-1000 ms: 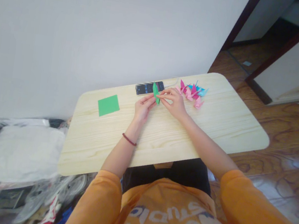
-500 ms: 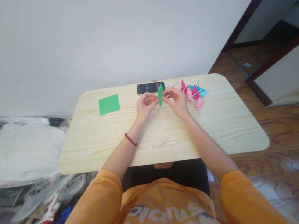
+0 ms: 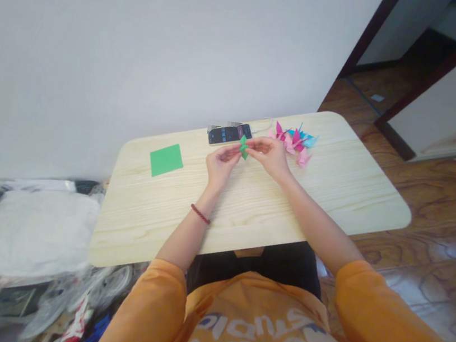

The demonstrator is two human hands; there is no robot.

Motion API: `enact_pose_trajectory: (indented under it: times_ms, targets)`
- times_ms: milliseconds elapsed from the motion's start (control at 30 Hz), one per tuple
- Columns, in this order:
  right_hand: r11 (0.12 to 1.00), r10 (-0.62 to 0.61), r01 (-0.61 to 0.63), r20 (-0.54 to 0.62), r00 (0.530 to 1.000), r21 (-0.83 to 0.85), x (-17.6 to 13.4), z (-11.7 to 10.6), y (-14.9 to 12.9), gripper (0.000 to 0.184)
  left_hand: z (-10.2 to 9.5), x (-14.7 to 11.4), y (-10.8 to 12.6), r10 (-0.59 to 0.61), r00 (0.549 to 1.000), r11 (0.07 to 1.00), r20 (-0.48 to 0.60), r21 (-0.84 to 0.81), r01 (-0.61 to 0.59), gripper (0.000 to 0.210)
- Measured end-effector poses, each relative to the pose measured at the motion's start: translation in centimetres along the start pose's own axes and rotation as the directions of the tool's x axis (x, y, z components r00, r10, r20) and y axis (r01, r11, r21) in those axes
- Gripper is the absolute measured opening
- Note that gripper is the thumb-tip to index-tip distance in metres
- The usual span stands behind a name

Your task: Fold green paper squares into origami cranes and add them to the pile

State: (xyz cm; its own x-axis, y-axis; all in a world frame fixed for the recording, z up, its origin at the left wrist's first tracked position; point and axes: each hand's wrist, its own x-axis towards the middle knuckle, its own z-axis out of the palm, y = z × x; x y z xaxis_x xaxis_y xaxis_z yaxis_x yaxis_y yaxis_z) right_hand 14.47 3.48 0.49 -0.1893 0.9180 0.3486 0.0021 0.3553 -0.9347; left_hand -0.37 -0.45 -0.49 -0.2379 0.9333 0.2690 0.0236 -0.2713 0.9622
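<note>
Between my two hands, a little in front of the phone, is a small piece of folded green origami paper (image 3: pixel 243 148) with pointed ends at top and bottom. My left hand (image 3: pixel 221 161) pinches it from the left side, fingertips together. From the right, my right hand (image 3: pixel 270 155) grips it between thumb and fingers. The fingers cover part of its middle, so the exact folds there are hidden. Just beyond my right hand lies a cluster of folded paper cranes (image 3: pixel 295 141) in pink, magenta and blue.
On the light wooden table (image 3: pixel 154 211), a flat green paper square (image 3: pixel 166 160) lies to the left. A phone (image 3: pixel 229 134) with a lit screen and a cable rests at the back edge by the wall. Bags and a white cushion (image 3: pixel 33 228) are piled left of the table.
The green paper's upper and lower points now look shorter and its middle wider. Both hands stay in nearly the same place, still holding it.
</note>
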Motion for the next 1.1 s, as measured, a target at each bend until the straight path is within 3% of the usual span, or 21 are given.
enact_pose_trajectory:
  times_ms: [500,733,1100]
  targets:
    - [0.969,-0.122,0.129,0.046,0.991,-0.212,-0.28,-0.38,-0.57,0.012,0.0,-0.09,0.07,-0.002,1.0,1.0,-0.012,0.001,0.002,0.017]
    - [0.994,-0.073,0.075,0.017,0.997,-0.075,-0.21,-0.02,-0.3,0.017,0.03,0.08,0.02,0.042,0.999,0.998,0.004,-0.052,-0.042,0.026]
    - [0.995,-0.075,0.072,0.03,0.997,0.071,-0.17,0.1,-0.71,0.028,0.07,0.04,0.07,-0.011,0.999,0.997,0.047,-0.07,0.014,0.024]
